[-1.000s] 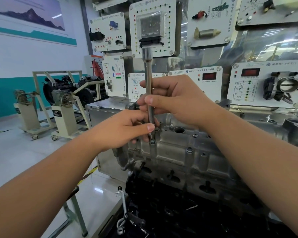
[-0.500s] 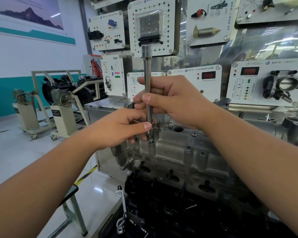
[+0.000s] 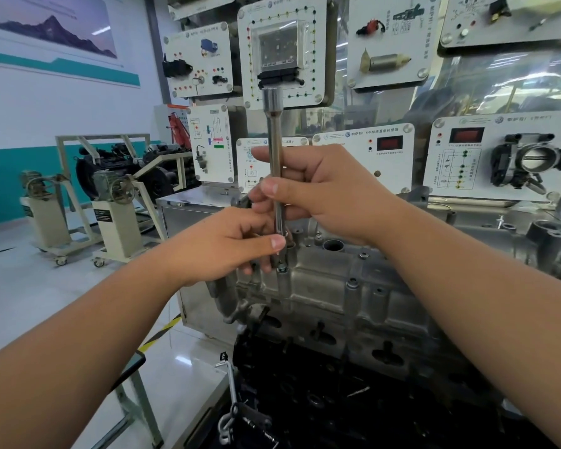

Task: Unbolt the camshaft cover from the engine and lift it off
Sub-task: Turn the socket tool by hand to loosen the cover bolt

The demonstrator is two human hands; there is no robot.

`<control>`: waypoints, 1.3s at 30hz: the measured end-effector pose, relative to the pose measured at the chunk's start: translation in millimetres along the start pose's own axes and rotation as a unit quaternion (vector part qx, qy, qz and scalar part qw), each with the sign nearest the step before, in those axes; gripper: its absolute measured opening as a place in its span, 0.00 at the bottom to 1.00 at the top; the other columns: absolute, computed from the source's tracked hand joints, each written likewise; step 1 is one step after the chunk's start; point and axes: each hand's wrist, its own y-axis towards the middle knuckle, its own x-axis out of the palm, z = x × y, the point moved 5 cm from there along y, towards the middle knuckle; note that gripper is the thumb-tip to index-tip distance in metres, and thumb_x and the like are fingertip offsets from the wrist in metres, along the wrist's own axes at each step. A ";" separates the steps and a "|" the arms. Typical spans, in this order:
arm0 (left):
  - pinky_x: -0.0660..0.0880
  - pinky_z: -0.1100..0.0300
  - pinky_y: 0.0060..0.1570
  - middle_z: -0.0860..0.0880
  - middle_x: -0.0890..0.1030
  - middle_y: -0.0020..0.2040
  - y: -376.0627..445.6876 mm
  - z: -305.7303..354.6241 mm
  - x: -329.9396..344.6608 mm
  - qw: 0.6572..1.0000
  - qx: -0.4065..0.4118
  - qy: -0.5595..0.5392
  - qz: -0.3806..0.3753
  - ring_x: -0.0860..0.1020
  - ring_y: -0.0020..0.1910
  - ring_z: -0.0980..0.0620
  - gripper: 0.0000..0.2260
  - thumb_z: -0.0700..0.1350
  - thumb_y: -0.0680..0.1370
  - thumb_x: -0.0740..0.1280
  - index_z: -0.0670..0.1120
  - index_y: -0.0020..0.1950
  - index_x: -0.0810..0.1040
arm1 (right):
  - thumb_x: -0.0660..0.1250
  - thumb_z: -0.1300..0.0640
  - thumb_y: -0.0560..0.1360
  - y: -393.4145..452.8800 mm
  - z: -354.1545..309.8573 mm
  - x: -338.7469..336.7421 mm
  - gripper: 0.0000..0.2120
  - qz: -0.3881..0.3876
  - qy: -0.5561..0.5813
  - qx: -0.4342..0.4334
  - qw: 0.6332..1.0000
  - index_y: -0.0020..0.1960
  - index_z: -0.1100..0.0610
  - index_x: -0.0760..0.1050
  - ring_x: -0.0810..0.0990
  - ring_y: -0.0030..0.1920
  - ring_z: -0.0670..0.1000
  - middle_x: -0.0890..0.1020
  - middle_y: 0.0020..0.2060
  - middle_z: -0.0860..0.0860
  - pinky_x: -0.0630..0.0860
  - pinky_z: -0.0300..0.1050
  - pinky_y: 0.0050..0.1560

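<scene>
A long chrome socket extension [image 3: 275, 147] stands upright, its lower end on a bolt [image 3: 282, 269] at the left end of the grey aluminium camshaft cover [image 3: 331, 293]. My right hand [image 3: 324, 192] grips the middle of the shaft with fingers and thumb. Lower down, my left hand [image 3: 227, 244] pinches the socket end just above the bolt. More bolts [image 3: 352, 283] sit along the cover's near edge. The black engine block [image 3: 337, 400] lies below the cover.
White training panels [image 3: 279, 50] with sensors and a throttle body [image 3: 531, 160] hang directly behind the engine. A metal cabinet [image 3: 191, 215] stands at left. Engine stands on wheels [image 3: 114, 196] occupy the far left floor. A small bracket [image 3: 229, 384] hangs at the engine's front left.
The extension and both hands have stayed on the same bolt; my right fingers have shifted slightly round the shaft. The view has crept a little.
</scene>
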 end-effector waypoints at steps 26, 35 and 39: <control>0.79 0.59 0.36 0.56 0.83 0.35 0.5 3.5 5.2 0.999 0.003 0.022 0.048 0.83 0.35 0.58 0.19 0.60 0.71 0.70 0.45 0.48 0.82 | 0.71 0.62 0.78 -1.6 -4.7 -3.9 0.15 0.063 -0.039 -0.023 0.997 0.60 0.46 0.77 0.87 0.43 0.49 0.85 0.42 0.58 0.85 0.45 0.45; 0.79 0.62 0.33 0.56 0.83 0.35 -0.9 5.8 3.8 0.999 0.007 0.015 0.030 0.82 0.33 0.59 0.18 0.55 0.74 0.69 0.38 0.47 0.80 | 0.69 0.60 0.79 -1.6 -4.3 1.5 0.20 0.017 -0.037 -0.005 0.999 0.68 0.46 0.70 0.86 0.51 0.49 0.88 0.49 0.49 0.82 0.51 0.59; 0.79 0.60 0.34 0.53 0.83 0.35 0.0 4.3 3.7 0.998 0.001 0.012 0.054 0.83 0.34 0.58 0.19 0.60 0.70 0.71 0.45 0.47 0.80 | 0.73 0.58 0.77 -1.2 -5.3 -0.5 0.15 0.049 -0.069 -0.028 0.996 0.58 0.42 0.77 0.84 0.49 0.62 0.85 0.46 0.58 0.83 0.58 0.54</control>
